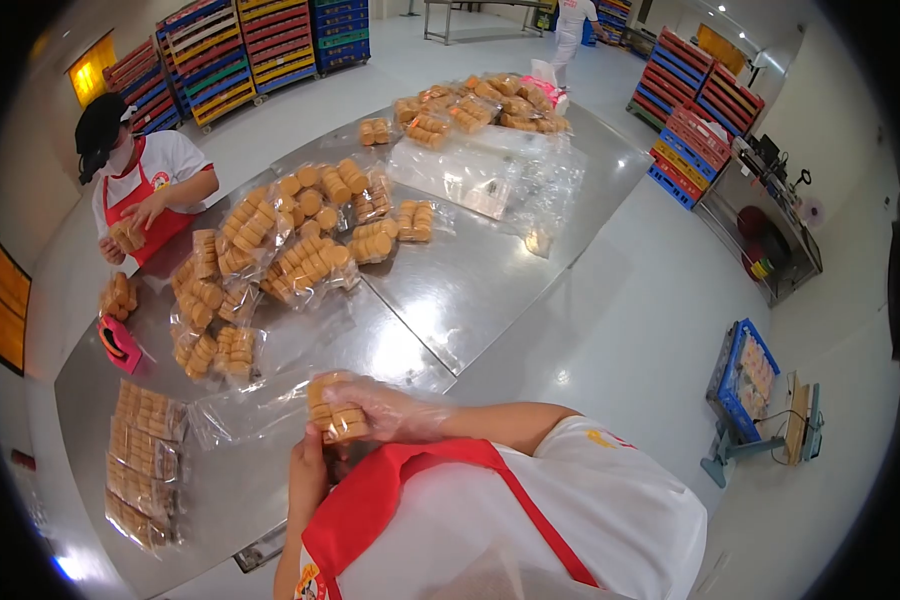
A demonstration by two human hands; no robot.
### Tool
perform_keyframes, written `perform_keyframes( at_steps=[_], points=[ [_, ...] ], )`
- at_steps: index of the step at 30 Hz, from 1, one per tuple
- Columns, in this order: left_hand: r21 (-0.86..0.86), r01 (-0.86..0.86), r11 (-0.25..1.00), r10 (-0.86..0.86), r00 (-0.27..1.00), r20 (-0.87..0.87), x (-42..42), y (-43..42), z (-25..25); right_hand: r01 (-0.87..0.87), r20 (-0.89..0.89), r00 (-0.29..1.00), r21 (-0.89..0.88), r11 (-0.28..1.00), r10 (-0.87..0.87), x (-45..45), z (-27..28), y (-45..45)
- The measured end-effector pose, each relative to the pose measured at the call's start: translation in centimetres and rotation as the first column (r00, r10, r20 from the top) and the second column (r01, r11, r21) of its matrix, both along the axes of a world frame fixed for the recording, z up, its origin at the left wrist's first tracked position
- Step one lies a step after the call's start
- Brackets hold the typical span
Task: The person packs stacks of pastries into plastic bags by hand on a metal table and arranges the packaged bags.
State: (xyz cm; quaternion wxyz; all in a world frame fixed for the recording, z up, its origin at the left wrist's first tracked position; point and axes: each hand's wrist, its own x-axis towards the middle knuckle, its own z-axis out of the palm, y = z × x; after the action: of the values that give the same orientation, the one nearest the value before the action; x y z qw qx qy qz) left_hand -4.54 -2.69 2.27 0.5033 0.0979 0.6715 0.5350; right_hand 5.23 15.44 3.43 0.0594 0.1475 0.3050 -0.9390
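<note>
Biscuits (pixel 338 424), round and tan and stacked in short rows, are held above the near side of the steel bench (pixel 470 345), close to the person's red apron (pixel 385 485); whether film covers them is too unclear to tell. The right hand (pixel 395 408), in a clear plastic glove, comes in from three o'clock with its grip closed around the rows. The left hand (pixel 311 462) comes up from seven o'clock, its grip closed on their lower edge, some of its fingers hidden from view. Taking the held rows as the centre of the dial, a clear bag (pixel 245 412) lies flat on the bench at nine o'clock, just beside them. Farther out, between eight and nine, filled flat packs (pixel 145 462) lie in a column near the bench's edge. A pink holder (pixel 120 346) stands between nine and ten. At eleven o'clock spreads a large heap of bagged biscuits (pixel 305 265); at one o'clock lie flat plastic sheets (pixel 460 172), with a second heap (pixel 490 105) beyond them. Towards half past ten, across the bench, a co-worker (pixel 150 180) in a dark cap and red apron holds more biscuits. Well apart at three o'clock sits a blue crate (pixel 732 385).
</note>
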Motion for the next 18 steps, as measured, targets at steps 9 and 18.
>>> perform_keyframes(
  at_steps=[9,18],
  points=[
    [-0.398,-0.086,0.913,-0.403,-0.05,-0.914,-0.9,1.6,-1.9,0.453,0.005,0.889,0.122,0.883,-0.457,1.3,-9.2,3.5],
    [-0.398,-0.162,0.903,-0.426,-0.22,-0.877,-3.2,1.6,-6.0,0.346,-0.127,0.925,-0.098,0.933,-0.357,3.1,-11.6,5.9]
  ],
)
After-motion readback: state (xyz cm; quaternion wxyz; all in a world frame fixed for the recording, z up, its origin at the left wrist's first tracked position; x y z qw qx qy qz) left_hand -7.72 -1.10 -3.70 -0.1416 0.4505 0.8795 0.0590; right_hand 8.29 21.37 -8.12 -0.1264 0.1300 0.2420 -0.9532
